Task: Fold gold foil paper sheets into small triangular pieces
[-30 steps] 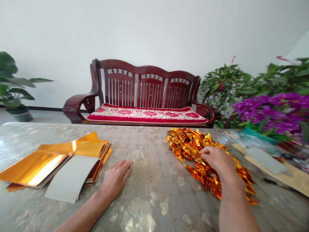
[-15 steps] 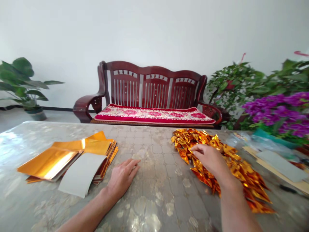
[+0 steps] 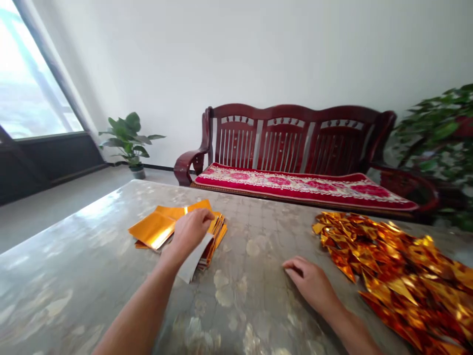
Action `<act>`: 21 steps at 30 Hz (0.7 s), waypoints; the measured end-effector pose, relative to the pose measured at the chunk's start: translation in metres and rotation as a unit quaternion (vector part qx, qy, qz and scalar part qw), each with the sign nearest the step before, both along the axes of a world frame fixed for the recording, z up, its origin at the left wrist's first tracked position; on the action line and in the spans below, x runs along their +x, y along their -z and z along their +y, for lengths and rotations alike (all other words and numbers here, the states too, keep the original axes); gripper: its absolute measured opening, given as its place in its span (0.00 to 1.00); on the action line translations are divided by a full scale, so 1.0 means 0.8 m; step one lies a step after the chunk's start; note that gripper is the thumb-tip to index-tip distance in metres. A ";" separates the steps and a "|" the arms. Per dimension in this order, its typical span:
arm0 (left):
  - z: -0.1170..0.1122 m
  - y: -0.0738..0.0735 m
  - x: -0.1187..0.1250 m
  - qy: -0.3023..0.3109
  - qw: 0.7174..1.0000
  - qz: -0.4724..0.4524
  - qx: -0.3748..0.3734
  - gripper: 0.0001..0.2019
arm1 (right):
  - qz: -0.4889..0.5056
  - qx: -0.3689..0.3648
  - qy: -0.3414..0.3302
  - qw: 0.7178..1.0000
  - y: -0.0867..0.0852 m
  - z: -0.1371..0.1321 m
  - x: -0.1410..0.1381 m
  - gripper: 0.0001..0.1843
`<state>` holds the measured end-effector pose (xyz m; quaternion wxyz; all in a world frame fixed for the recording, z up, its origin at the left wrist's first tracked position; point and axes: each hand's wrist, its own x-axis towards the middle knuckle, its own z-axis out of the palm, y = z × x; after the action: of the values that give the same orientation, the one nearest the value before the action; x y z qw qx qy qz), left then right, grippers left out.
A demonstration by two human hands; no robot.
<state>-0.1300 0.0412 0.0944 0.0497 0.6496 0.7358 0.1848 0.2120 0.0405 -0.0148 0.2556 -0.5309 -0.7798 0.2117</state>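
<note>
Hands, two: I am resting my right hand (image 3: 310, 283) open and empty on the table (image 3: 74, 276); my left hand (image 3: 190, 230) is curling over one gold sheet stack (image 3: 155, 228), grip unclear. One folded foil heap (image 3: 399, 266) is lying right, one bench (image 3: 295, 143) beyond.

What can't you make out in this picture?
Head view, left hand: its own back hides the fingertips, so grip on the gold sheets is unclear.
Head view, folded foil pile: cut off by right and bottom edges.
Head view, leafy plant at right: blurred, cut by edge.
</note>
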 end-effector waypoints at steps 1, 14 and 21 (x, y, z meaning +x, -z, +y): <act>0.002 -0.001 -0.016 0.000 1.000 -0.002 -0.026 0.10 | 0.015 -0.001 0.007 1.000 0.004 0.002 0.002 0.12; 0.015 0.047 -0.061 0.180 0.962 0.103 -0.175 0.37 | 0.039 0.001 0.017 0.999 0.013 0.005 0.003 0.11; 0.034 0.048 -0.063 0.189 0.953 0.130 -0.200 0.27 | 0.046 0.011 0.017 0.999 0.011 0.004 0.002 0.11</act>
<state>-0.1804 0.0682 0.0564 0.1163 0.7718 0.6218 -0.0651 0.2139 0.0436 -0.0234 0.3007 -0.5305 -0.7605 0.2234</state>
